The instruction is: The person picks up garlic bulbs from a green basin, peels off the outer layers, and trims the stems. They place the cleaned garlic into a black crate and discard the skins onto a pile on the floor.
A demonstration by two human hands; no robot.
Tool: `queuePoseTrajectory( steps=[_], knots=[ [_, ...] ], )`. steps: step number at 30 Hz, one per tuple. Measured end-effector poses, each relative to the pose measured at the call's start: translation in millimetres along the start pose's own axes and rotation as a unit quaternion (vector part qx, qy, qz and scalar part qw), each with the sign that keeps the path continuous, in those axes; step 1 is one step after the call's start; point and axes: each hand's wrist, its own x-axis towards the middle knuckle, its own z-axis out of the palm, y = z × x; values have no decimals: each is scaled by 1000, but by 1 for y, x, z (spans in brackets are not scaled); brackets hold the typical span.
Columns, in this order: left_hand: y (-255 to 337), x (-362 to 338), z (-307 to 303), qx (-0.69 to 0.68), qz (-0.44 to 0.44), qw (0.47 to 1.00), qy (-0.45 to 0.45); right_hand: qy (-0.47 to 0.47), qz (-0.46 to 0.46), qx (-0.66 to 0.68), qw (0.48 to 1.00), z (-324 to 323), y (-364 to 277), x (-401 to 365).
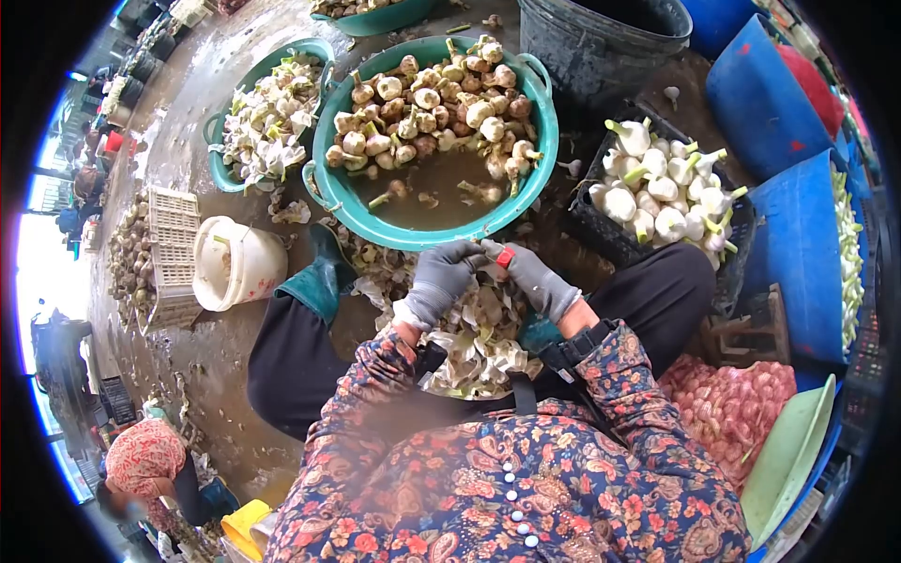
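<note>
My left hand (439, 279) and my right hand (535, 278), both in grey gloves, meet just below the rim of a teal basin (330, 178). Between them they pinch a garlic bulb that the fingers mostly hide. The right hand also grips a small red-handled tool (505, 256). The basin holds murky water and several unpeeled garlic bulbs (427, 103). A heap of garlic skins (479, 342) lies under my hands, between my knees.
A black crate (587, 230) of white peeled garlic stands at the right, next to blue tubs (798, 253). A second teal basin (218, 169) of skins and a white bucket (235, 263) are at the left. A dark bucket (601, 47) stands behind. Another person (145, 460) crouches lower left.
</note>
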Motion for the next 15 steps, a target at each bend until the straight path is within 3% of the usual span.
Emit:
queuePoseTrajectory(
  steps=[1, 2, 3, 4, 5, 6, 8, 9, 10, 12, 14, 15],
  knots=[
    [-1, 3, -5, 28, -75, 997, -2, 0, 0, 0, 1000, -1, 6, 5],
    [-9, 5, -9, 28, -75, 997, -2, 3, -123, 7, 992, 0, 12, 9],
    [-23, 8, -12, -243, -126, 962, -12, 6, -243, 15, 970, 0, 18, 12],
    [-35, 10, -13, -494, -168, 853, -22, 6, -243, 15, 970, 2, 13, 7],
    [-34, 11, -5, -567, -186, 801, 44, -45, -237, 79, 967, 5, 1, -3],
    [-34, 10, -3, -568, -186, 801, 44, -96, -228, 142, 958, 9, -5, -9],
    [-22, 4, -3, -601, -154, 782, 57, -61, -246, 106, 962, 14, -10, -12],
    [-34, 7, -9, -544, -177, 817, 78, 101, -339, -204, 913, 15, -12, -17],
    [-36, 7, -12, -544, -178, 816, 79, 250, -387, -486, 742, 15, -15, -22],
    [-41, 7, -15, -444, -149, 884, 6, 230, -423, -491, 726, 16, -14, -19],
    [-31, 4, -14, -415, -174, 893, 7, 197, -418, -516, 721, 17, -5, -9],
    [-29, 3, -14, -427, -122, 896, 9, 246, -501, -452, 695, 17, -2, -2]
  ],
)
